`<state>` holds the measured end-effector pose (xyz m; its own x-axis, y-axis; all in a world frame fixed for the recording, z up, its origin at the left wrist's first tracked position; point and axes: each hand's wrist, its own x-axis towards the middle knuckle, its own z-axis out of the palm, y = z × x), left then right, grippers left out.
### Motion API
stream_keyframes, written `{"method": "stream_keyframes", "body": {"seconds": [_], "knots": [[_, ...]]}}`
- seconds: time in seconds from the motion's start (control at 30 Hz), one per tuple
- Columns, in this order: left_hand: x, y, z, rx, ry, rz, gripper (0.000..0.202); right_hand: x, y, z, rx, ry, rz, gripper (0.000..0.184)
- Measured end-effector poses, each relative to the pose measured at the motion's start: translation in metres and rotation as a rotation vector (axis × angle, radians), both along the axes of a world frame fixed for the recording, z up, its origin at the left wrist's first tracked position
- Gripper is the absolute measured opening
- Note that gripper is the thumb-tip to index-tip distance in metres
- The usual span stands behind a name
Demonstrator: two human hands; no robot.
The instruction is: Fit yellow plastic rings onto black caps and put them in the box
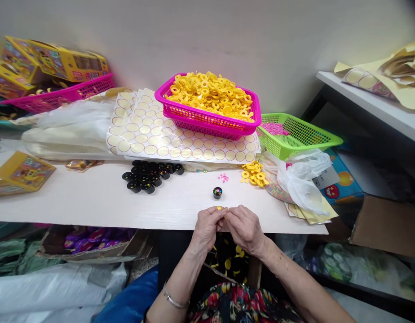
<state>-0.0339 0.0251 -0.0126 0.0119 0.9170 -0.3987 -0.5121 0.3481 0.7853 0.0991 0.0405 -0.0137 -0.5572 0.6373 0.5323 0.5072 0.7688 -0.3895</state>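
My left hand (207, 226) and my right hand (245, 228) meet at the table's front edge, fingers pinched together on a small yellow ring (220, 208) that shows between the fingertips. Just beyond them stands a single small black cup (217, 192) with coloured bits inside. A few pink beads (223, 178) and a small heap of yellow rings (254, 173) lie further back on the white table (93, 202). A cluster of several black cups (150, 175) sits to the left.
A pink basket (207, 122) heaped with yellow rings rests on sheets of round stickers (143, 130). A green basket (302, 137) with pink beads and a white plastic bag (303, 177) lie right. Yellow boxes (52, 60) and another pink basket (59, 96) stand far left.
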Motion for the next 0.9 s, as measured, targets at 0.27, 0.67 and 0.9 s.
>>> {"method": "stream_keyframes", "body": {"seconds": [0.27, 0.67, 0.9], "knots": [[-0.013, 0.018, 0.009, 0.026, -0.017, 0.186, 0.017, -0.013, 0.027, 0.019, -0.487, 0.284, 0.103, 0.017], [-0.024, 0.056, 0.008, 0.046, 0.108, 0.453, 0.018, -0.023, 0.079, 0.005, -0.400, 0.126, 0.047, 0.015], [-0.020, 0.057, -0.013, -0.003, 0.224, 0.392, 0.021, -0.026, 0.079, 0.000, -0.440, 0.017, -0.006, 0.009]]}}
